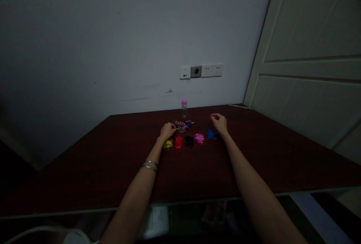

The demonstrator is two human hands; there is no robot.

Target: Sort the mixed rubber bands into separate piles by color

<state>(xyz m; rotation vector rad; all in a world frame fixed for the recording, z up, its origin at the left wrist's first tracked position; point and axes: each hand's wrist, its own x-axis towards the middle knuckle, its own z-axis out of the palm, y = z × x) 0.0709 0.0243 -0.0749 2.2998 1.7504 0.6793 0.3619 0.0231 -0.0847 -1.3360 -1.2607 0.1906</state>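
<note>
A mixed pile of small, thin, multicoloured pieces (184,125) lies on the dark red table, too small to tell their kind. My left hand (168,129) is at its left edge, fingertips pinched together; whatever they hold is too small to make out. In a row nearer me are sorted piles: yellow pieces (168,144) partly behind my left wrist, red pieces (178,143), black pieces (189,141), pink pieces (199,138) and blue pieces (211,134). My right hand (220,122) hovers beyond the blue pile, thumb and fingers closed in a pinch whose contents I cannot see.
Behind the mixed pile stands a clear bottle with a pink cap (184,109). Wall sockets (212,70) sit above the table (113,165), and a white door (307,86) is at right. Objects lie on a shelf under the table's front edge.
</note>
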